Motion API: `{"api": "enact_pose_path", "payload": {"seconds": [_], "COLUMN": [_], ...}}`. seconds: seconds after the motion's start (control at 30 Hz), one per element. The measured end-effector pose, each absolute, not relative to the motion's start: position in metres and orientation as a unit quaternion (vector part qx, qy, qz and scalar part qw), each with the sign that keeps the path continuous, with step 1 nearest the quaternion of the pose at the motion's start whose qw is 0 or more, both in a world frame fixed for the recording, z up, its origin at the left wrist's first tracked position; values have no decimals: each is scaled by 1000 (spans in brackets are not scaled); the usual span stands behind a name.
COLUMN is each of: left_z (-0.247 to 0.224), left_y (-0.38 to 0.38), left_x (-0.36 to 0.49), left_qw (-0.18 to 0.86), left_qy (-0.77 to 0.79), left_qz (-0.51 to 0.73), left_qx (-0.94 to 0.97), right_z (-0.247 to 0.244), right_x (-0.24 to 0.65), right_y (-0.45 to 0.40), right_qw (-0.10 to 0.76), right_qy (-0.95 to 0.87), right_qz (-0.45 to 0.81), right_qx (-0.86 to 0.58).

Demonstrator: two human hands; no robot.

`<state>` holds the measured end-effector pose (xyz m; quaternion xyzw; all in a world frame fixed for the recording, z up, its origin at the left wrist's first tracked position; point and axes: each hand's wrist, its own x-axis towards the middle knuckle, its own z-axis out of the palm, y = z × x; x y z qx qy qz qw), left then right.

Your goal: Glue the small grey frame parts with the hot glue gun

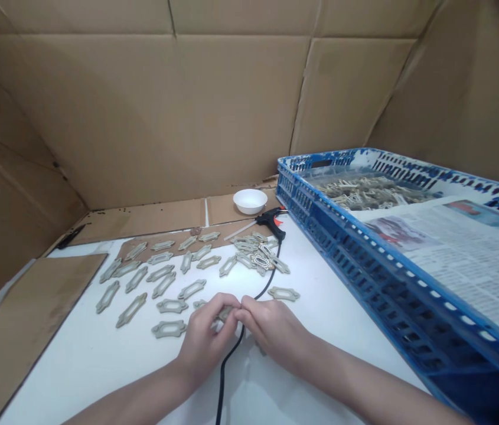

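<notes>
Both hands meet above the white table (342,330), near the front centre. My left hand (211,330) is closed with thumb and fingers pinched on a grey-green metal frame piece (224,313), mostly hidden by the fingers. My right hand (273,330) touches it at the fingertips, its thumb and index finger pressed together; whatever it grips is hidden. Several similar oval frame pieces (169,329) lie spread out left of and beyond the hands. A heap of them (253,251) lies further back, and a single piece (283,293) rests just beyond my right hand.
A black glue gun (271,221) lies at the back, its cord (223,378) running beneath the hands. Behind it stands a white bowl (250,201). A blue crate (346,260) with newspaper (466,260) and more pieces (373,192) fills the right. Cardboard (41,330) lies left.
</notes>
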<state>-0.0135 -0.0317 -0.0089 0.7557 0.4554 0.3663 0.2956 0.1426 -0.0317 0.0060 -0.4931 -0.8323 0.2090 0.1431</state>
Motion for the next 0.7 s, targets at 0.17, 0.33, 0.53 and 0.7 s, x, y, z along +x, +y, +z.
{"api": "enact_pose_path", "payload": {"seconds": [0.17,0.33,0.53,0.7], "left_z": [-9,-11,-10,-11], "left_y": [-30,-28,-26,-29], "left_x": [-15,-16,-18,-17], "left_qw": [295,294,284,269], "left_qy": [459,491,505,497], "left_qz": [348,338,339,334], "left_qx": [762,748,741,755], "right_z": [2,1,8,18], "right_x": [144,147,151,151], "right_y": [-31,-28,-26,-30], "right_qw": [181,188,187,194], "right_qy": [-812,-825,-822,-815], "right_qz": [235,206,154,192], "right_qx": [-502,-492,-516,-512]}}
